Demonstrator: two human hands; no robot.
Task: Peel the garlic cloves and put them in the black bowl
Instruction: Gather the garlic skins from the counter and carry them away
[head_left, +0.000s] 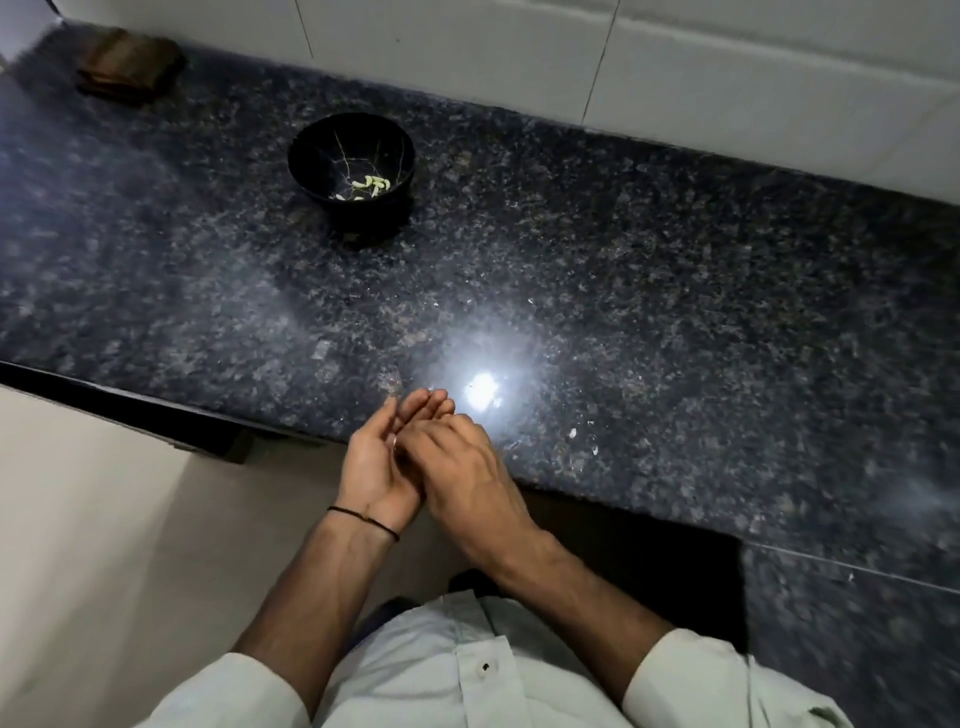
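The black bowl (351, 171) stands on the dark granite counter (623, 291) at the back left, with several peeled pale garlic cloves (371, 184) in its bottom. My two hands meet over the counter's front edge. My left hand (379, 457) lies palm up with its fingers nearly straight. My right hand (462, 467) lies across it, back upward, its fingertips bent down into the left palm. Whatever is between the hands is hidden. A small pale glint (396, 441) shows at the right fingertips.
A few white scraps of garlic skin (573, 432) lie on the counter just right of my hands. A brown wooden object (127, 65) sits at the far left corner against the white tiled wall (519, 47). A lamp's glare (483, 389) shines beside my fingers.
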